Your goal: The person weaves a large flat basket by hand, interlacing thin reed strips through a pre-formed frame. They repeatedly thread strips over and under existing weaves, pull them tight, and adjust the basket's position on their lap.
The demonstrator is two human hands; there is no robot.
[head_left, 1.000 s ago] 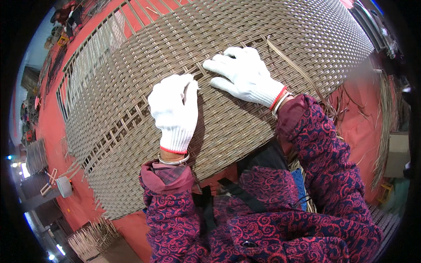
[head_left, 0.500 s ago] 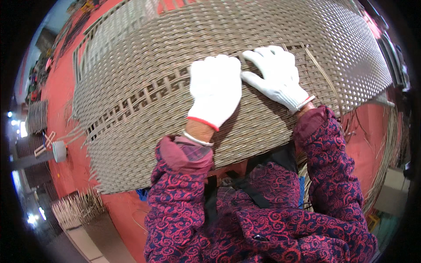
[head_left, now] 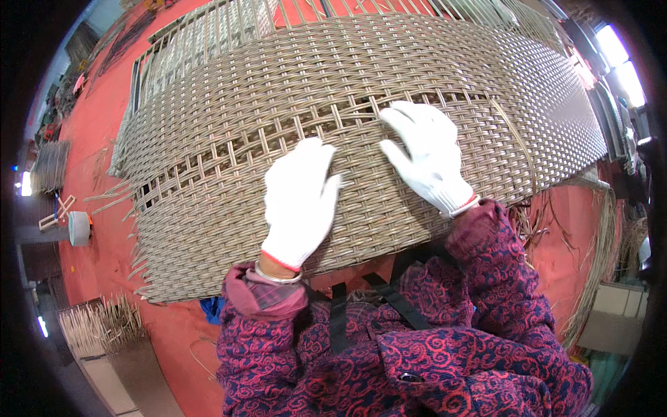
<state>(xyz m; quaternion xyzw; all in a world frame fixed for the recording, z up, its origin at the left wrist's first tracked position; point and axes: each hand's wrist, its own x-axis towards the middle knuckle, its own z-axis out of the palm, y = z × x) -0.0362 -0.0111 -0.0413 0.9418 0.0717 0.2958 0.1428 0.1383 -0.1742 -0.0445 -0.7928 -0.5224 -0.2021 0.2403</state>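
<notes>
1. Right hand (head_left: 425, 156): in a white glove, palm down on the weave, thumb standing apart from the fingers. No strand seen between them; grip reads as released.
2. Left hand (head_left: 300, 198): also in a white glove, lower and nearer to the wearer's body, fingers partly curled, thumb off to the right. Fingertip contact is blurred; I cannot tell whether it pinches a strand.
3. Woven panel (head_left: 389, 208): brown, lying under both hands and in front of the wearer, long axis running left to right, far wider than the span of the hands.
4. Key relation: the open row (head_left: 198, 167) in the weave runs roughly along that long axis, from the near left, rising to the far right. It lies just beyond the left fingertips; the right fingertips are at its edge, covering part of it. Right hand is the nearer to the row's right end.
5. Loose strand (head_left: 514, 135): lies on the panel to the right of the right hand, apart from it, slanting from the row's right end toward the near edge.
6. Outward: red floor (head_left: 180, 368) around; pale roll (head_left: 80, 228) at left; bundle of short canes (head_left: 104, 326) near left; long loose strands (head_left: 590, 271) at right.
</notes>
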